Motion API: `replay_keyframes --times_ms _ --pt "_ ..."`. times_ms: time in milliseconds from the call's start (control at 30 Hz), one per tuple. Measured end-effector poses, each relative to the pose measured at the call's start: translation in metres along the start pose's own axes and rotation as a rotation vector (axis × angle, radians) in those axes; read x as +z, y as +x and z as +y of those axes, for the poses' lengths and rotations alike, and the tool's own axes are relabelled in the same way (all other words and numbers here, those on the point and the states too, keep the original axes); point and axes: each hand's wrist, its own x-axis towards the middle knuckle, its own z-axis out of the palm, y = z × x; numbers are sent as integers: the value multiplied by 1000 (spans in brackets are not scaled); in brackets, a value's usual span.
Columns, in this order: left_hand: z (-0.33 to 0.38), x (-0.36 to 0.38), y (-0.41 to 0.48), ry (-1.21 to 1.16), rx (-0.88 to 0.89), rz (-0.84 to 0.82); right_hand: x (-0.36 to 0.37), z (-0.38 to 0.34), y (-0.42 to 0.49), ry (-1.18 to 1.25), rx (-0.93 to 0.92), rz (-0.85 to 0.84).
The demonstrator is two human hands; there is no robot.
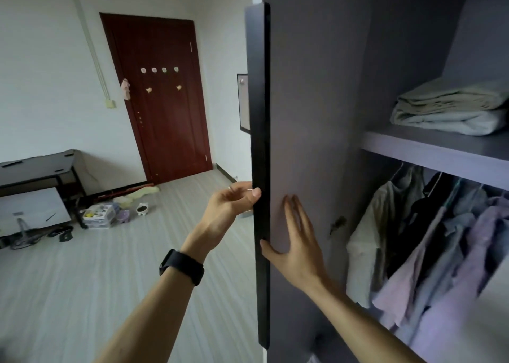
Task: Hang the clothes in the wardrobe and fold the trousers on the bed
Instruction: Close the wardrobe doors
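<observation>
The grey wardrobe door (311,115) stands open in the middle of the view, edge-on towards me. My left hand (234,201) grips its dark front edge (260,142) at about mid height, fingers curled round the far side and thumb on the edge. My right hand (296,241) lies flat on the door's inner face, fingers straight and spread. Inside the wardrobe, several shirts and tops hang on the rail (429,238) under a shelf (440,149). No trousers and no bed are in view.
Folded bedding (451,109) lies on the wardrobe shelf. To the left are a wooden floor, a dark red room door (162,95), a black desk (41,170) and small boxes and bowls (110,214) on the floor near it.
</observation>
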Motion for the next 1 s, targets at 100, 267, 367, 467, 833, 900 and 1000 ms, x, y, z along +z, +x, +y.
replay_keyframes --times_ms 100,267,367,467,833,900,1000 --pt "6 33 -11 10 16 8 -36 9 -26 76 -1 15" --pt "11 101 -30 63 97 4 -84 23 -81 148 80 116" --pt "9 144 -36 67 125 13 -107 29 -109 150 167 221" --pt "7 183 -33 137 179 -16 -127 36 -126 55 220 310" --pt "-5 304 3 472 513 -42 -199 84 -138 -318 320 438" --pt "-6 323 9 505 525 -31 -208 94 -136 -372 352 452" --pt "-8 344 18 585 536 -23 -214 106 -128 -425 373 486"
